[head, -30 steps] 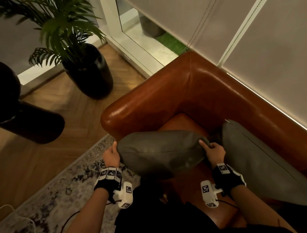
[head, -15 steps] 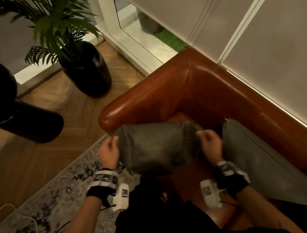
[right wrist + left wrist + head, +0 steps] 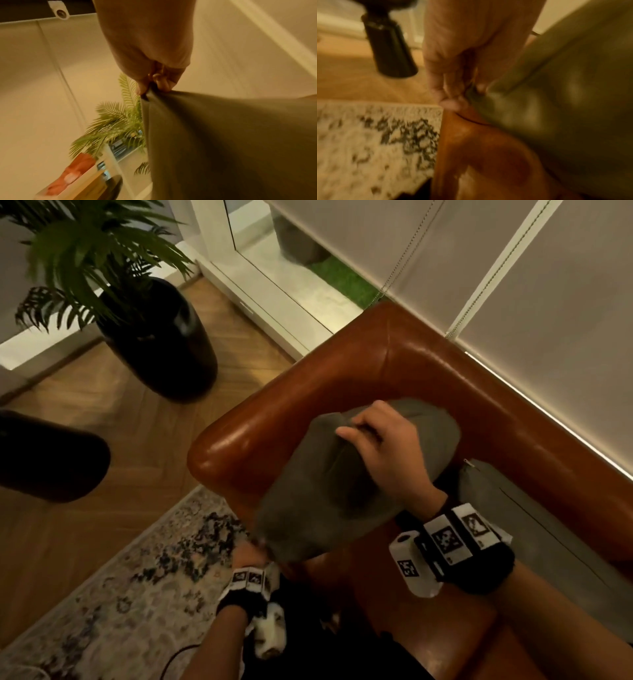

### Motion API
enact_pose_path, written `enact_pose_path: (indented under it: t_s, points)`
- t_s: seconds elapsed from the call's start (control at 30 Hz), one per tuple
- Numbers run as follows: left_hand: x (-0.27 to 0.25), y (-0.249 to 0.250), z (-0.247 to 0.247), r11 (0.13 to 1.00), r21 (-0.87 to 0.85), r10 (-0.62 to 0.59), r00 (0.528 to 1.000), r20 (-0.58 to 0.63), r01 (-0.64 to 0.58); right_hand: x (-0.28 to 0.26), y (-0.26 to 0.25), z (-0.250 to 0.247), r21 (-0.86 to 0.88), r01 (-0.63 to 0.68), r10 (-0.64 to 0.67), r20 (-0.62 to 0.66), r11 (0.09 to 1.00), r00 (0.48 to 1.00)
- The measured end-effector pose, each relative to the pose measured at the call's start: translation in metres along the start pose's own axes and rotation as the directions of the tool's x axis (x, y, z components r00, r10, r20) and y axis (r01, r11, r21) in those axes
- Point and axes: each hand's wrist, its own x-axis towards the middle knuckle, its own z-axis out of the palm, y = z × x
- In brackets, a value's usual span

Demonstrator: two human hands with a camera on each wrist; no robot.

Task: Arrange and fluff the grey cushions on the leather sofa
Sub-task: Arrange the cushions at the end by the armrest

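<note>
A grey cushion (image 3: 329, 491) hangs tilted over the corner seat of the brown leather sofa (image 3: 394, 364). My right hand (image 3: 376, 436) pinches its upper corner, raised high; the right wrist view shows the fingers (image 3: 159, 82) bunching the fabric of the cushion (image 3: 223, 135). My left hand (image 3: 251, 549) pinches the lower corner near the seat's front edge, mostly hidden under the cushion; in the left wrist view its fingertips (image 3: 452, 102) clamp the cushion (image 3: 556, 88) corner. A second grey cushion (image 3: 534, 522) leans against the backrest on the right.
A potted palm in a black planter (image 3: 161, 344) stands on the wooden floor left of the sofa arm. A patterned rug (image 3: 120, 594) lies in front. A dark rounded object (image 3: 51, 457) juts in at the left. Window blinds (image 3: 548, 285) run behind the backrest.
The cushion was level between both hands. My right hand has risen and moved left with its corner, my left hand has dropped, so the cushion now hangs tilted.
</note>
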Motion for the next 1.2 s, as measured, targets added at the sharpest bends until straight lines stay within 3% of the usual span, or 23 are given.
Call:
enact_pose_path:
  t_s: [0.03,0.1,0.13,0.2,0.27,0.33,0.37,0.43,0.53,0.6,0.67,0.7,0.77,0.8,0.83,0.87,0.93,0.97,1.03,1.07,1.13,1.17,1.2]
  points:
    - [0.003,0.009,0.007,0.999,-0.047,0.007,0.997,0.075,-0.003,0.001,-0.001,0.014,-0.012,0.041,-0.04,0.041,0.999,0.998]
    - [0.0,0.025,0.012,0.933,-0.359,0.046,0.99,0.131,0.004,-0.006,0.011,0.052,-0.028,0.063,-0.057,0.167,0.998,0.984]
    - [-0.004,0.032,0.011,0.825,-0.564,0.052,0.994,0.1,0.013,-0.014,0.019,0.073,-0.047,0.042,-0.028,0.259,0.998,0.966]
    - [-0.017,0.047,0.01,0.552,-0.828,0.072,0.983,0.169,0.102,-0.033,0.044,0.114,-0.101,-0.035,0.077,0.455,0.994,0.887]
    - [-0.028,0.062,0.008,0.434,-0.892,0.197,0.952,0.233,0.128,-0.056,0.065,0.143,-0.113,-0.05,0.109,0.614,0.992,0.781]
    - [-0.028,0.074,0.007,0.415,-0.906,0.201,0.962,0.185,0.087,-0.074,0.077,0.153,-0.092,-0.116,0.147,0.679,0.989,0.719]
    - [-0.023,0.079,0.009,0.415,-0.908,0.174,0.974,0.142,0.058,-0.082,0.08,0.151,-0.049,-0.212,0.19,0.666,0.976,0.721]
    - [-0.012,0.086,0.01,0.385,-0.923,0.101,0.994,0.051,0.008,-0.1,0.092,0.134,0.068,-0.296,0.2,0.591,0.953,0.781]
    - [0.002,0.091,0.007,0.314,-0.949,-0.004,1.0,-0.027,-0.025,-0.129,0.132,0.091,-0.048,-0.206,0.211,0.329,0.977,0.921]
    - [0.01,0.092,0.0,0.265,-0.964,-0.068,0.997,-0.043,-0.024,-0.129,0.166,0.064,-0.221,-0.294,0.344,0.235,0.93,0.909]
    - [0.021,0.089,-0.004,0.256,-0.966,-0.091,0.994,-0.064,-0.039,-0.115,0.191,0.048,-0.39,-0.37,0.494,0.291,0.843,0.819]
    - [0.027,0.086,-0.003,0.34,-0.938,-0.093,0.991,-0.096,-0.059,-0.103,0.2,0.047,-0.434,-0.352,0.513,0.342,0.829,0.787]
    - [0.028,0.082,-0.001,0.649,-0.743,-0.065,0.961,-0.27,-0.165,-0.075,0.213,0.061,-0.494,-0.271,0.502,0.428,0.826,0.751]
    - [0.025,0.083,0.002,0.779,-0.567,0.006,0.908,-0.42,-0.267,-0.06,0.217,0.073,-0.517,-0.245,0.503,0.447,0.82,0.74]
    - [0.017,0.087,0.003,0.874,-0.319,0.136,0.816,-0.562,-0.365,-0.042,0.219,0.087,-0.542,-0.233,0.51,0.444,0.807,0.737]
    - [0.01,0.093,0.004,0.908,-0.031,0.312,0.722,-0.617,-0.418,-0.024,0.222,0.099,-0.563,-0.234,0.524,0.433,0.792,0.733]
    - [0.005,0.11,0.007,0.792,0.427,0.607,0.628,-0.486,-0.435,0.011,0.23,0.113,-0.591,-0.218,0.54,0.446,0.776,0.714]
    - [0.009,0.119,0.008,0.713,0.567,0.671,0.636,-0.38,-0.413,0.023,0.235,0.114,-0.597,-0.196,0.54,0.476,0.778,0.694]
    - [0.022,0.14,0.003,0.656,0.679,0.633,0.73,-0.257,-0.329,0.03,0.241,0.104,-0.564,-0.183,0.523,0.531,0.805,0.666]
    - [0.028,0.15,0.0,0.666,0.69,0.578,0.782,-0.235,-0.285,0.025,0.241,0.095,-0.539,-0.18,0.499,0.534,0.823,0.682]
    - [0.037,0.162,-0.005,0.72,0.649,0.47,0.86,-0.196,-0.246,0.001,0.239,0.076,-0.499,-0.104,0.378,0.486,0.86,0.788]
    - [0.04,0.163,-0.006,0.74,0.628,0.44,0.879,-0.183,-0.24,-0.019,0.238,0.067,-0.486,0.001,0.264,0.478,0.874,0.838]
    - [0.041,0.161,-0.007,0.75,0.618,0.426,0.887,-0.178,-0.236,-0.042,0.239,0.062,-0.454,0.166,0.121,0.539,0.876,0.834]
